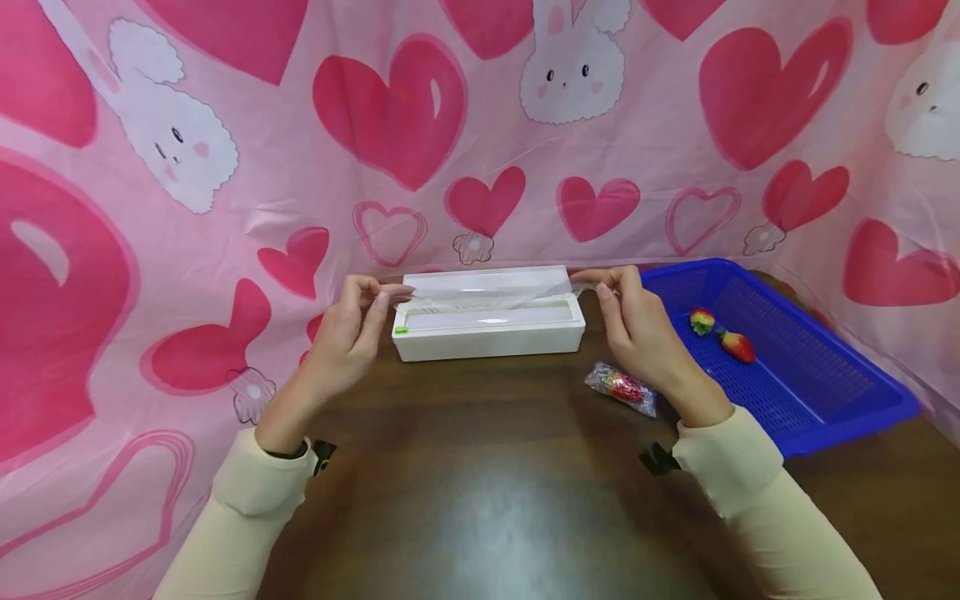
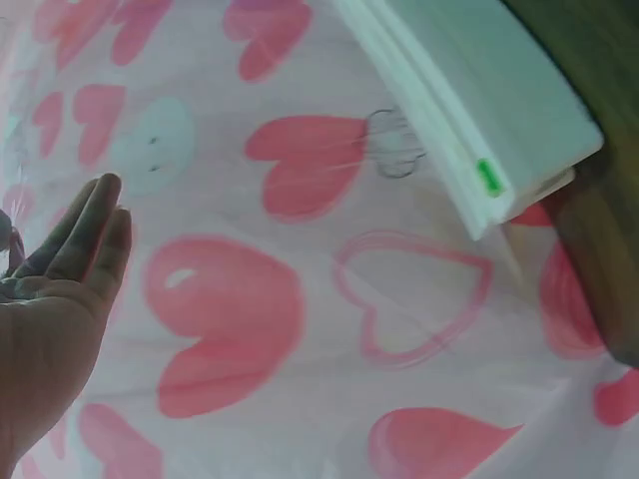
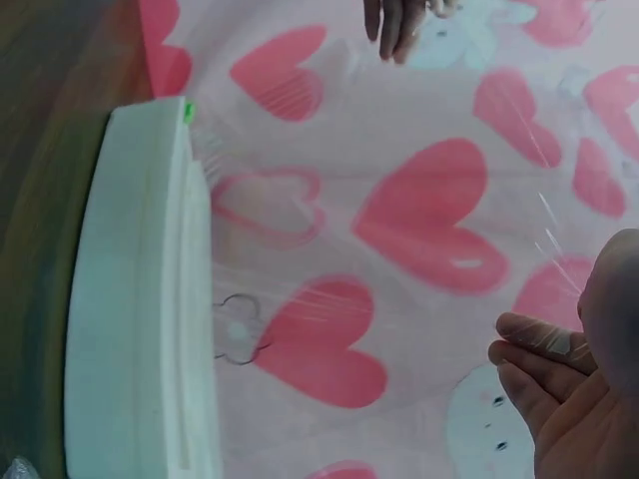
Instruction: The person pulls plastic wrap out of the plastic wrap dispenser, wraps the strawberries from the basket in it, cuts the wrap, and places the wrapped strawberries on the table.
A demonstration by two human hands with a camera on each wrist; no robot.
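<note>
A sheet of clear plastic film (image 1: 487, 302) stretches between both hands, above an open white box (image 1: 491, 340) with a green tab at its left end. My left hand (image 1: 348, 325) pinches the film's left side between thumb and fingers; in the left wrist view the hand (image 2: 60, 289) shows at the left edge. The right hand (image 1: 633, 325) pinches the other side, and the right wrist view shows this hand (image 3: 569, 389) with film at its fingertips. The box's lid (image 1: 487, 281) stands raised behind it.
A film-wrapped strawberry (image 1: 624, 387) lies on the brown table (image 1: 480, 467), below the right hand. At the right stands a blue basket (image 1: 847, 392) holding two strawberries (image 1: 738, 346). A pink heart-patterned cloth (image 1: 420, 208) hangs behind and at the sides.
</note>
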